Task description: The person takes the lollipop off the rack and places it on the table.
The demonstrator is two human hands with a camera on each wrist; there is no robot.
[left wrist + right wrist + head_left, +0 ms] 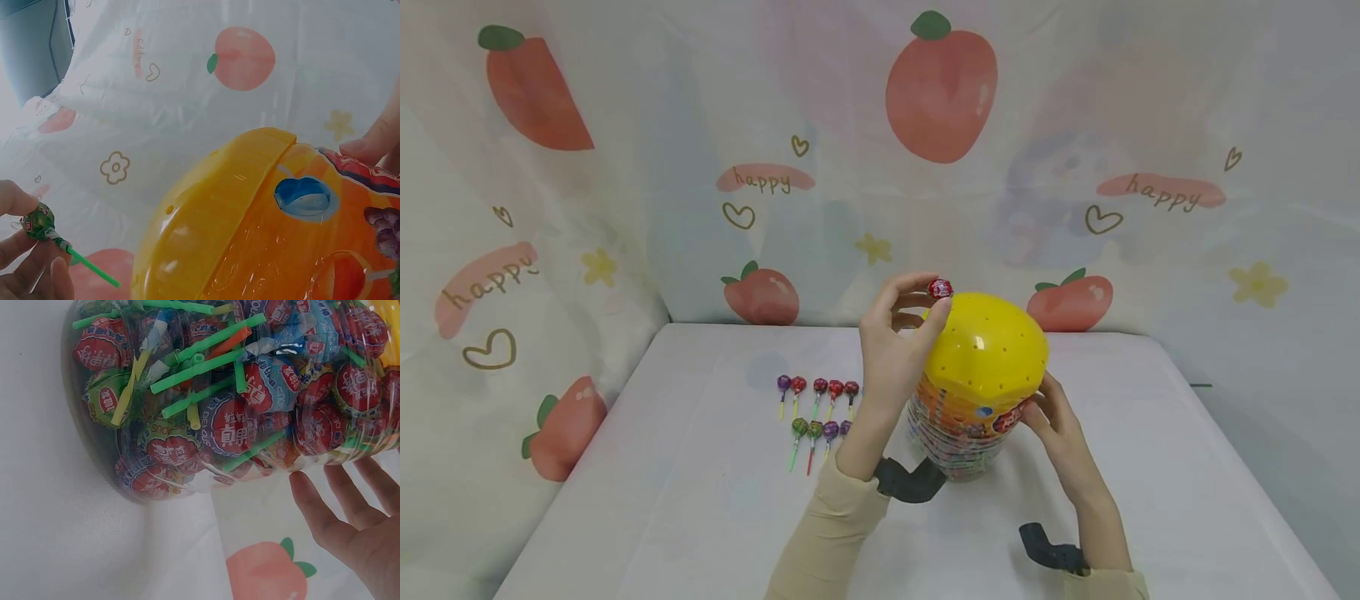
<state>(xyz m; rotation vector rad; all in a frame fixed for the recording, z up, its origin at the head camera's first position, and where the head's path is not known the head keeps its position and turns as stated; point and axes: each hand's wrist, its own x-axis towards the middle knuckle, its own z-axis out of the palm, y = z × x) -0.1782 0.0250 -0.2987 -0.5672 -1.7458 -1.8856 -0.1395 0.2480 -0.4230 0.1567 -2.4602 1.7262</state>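
My left hand [891,358] pinches a lollipop [41,224] beside the lid of a big candy jar [958,442]. The wrapped ball looks green on a green stick in the left wrist view, but reddish in the head view. Domed and yellow, the lid [988,350] covers the jar's top. My right hand [1067,442] holds the jar's right side just below the lid, its fingers [315,512] spread against the clear wall. Through that wall, many wrapped lollipops [231,425] with coloured sticks show. Part of the jar is hidden behind my left forearm.
Left of the jar, lollipops lie in two rows, a back row [798,386] and a front row [800,428], partly hidden by my left arm. They rest on a white-covered table [685,500]. A printed curtain [842,92] hangs behind. Each wrist carries a black mount [913,483].
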